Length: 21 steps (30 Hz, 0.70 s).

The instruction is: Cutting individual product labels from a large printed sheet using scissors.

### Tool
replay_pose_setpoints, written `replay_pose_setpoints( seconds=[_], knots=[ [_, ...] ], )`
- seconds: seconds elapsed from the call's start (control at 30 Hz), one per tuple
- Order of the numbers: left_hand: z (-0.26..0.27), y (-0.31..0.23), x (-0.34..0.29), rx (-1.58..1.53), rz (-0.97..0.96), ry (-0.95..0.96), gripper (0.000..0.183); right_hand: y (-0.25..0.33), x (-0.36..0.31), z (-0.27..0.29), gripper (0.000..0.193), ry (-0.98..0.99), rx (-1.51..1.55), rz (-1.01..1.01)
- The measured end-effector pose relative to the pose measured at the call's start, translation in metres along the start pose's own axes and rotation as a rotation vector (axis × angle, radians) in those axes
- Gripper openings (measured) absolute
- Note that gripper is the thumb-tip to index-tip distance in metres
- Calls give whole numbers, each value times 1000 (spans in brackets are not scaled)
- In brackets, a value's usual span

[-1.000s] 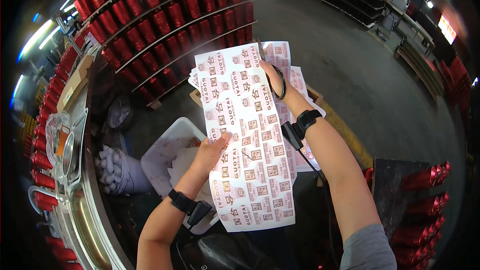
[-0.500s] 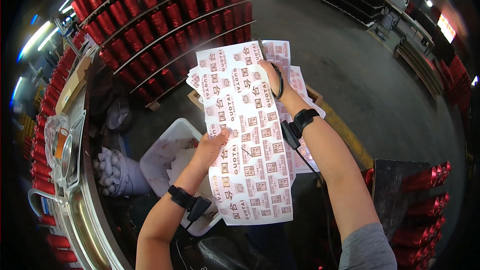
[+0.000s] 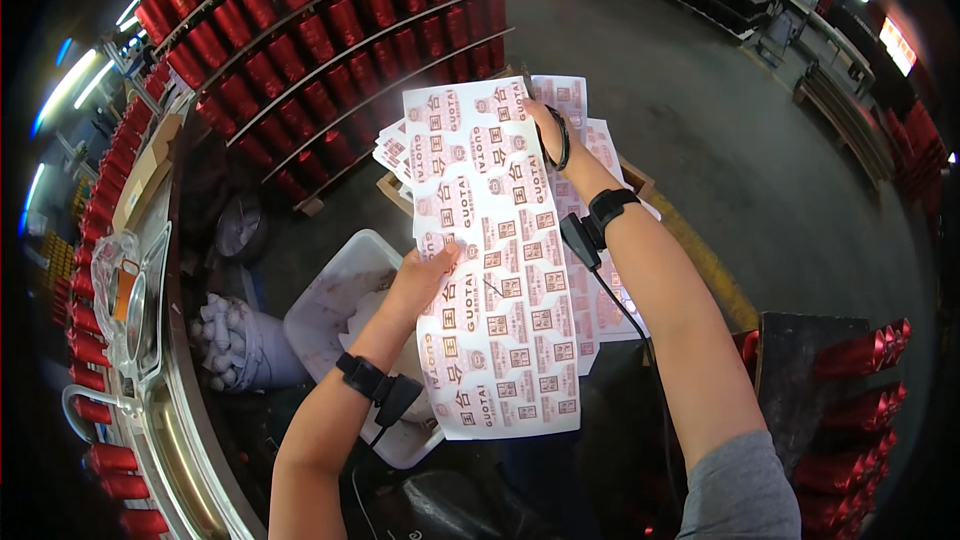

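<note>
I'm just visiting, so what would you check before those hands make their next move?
1. Left hand on the printed sheet: ok, thumb on top.
2. Right hand at the sheet's upper right edge: ok.
3. Right hand's grip secure: cannot tell, its fingers are mostly hidden.
4. Sheet free of sharp folds: ok, none visible.
5. Sheet clear of the other sheets: cannot tell, they overlap in view.

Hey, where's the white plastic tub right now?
In the head view, the white plastic tub sits left of and below centre, between the white bucket heaped with pale pieces and the patterned white sheet in the left hand.
</note>
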<state>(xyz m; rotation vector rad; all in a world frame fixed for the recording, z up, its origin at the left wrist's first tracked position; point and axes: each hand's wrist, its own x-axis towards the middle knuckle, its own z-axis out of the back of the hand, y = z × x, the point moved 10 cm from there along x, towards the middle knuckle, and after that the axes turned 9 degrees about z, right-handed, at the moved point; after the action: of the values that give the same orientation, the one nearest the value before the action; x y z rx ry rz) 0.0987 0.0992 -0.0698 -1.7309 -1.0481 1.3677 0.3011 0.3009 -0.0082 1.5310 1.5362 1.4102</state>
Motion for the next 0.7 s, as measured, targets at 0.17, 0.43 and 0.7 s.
replay_pose_setpoints(
  seconds=[0.17, 0.43, 0.7],
  knots=[
    [-17, 12, 2, -23, 8, 46, 39, 10, -15, 27, 50, -68, -156, 45],
    [-4, 5, 2, -50, 0, 22, 37, 1, -27, 35, 55, -120, -247, -119],
    [-5, 1, -8, -42, 24, -66, 36, -13, -153, 41, 46, -73, 106, -352]
  ],
)
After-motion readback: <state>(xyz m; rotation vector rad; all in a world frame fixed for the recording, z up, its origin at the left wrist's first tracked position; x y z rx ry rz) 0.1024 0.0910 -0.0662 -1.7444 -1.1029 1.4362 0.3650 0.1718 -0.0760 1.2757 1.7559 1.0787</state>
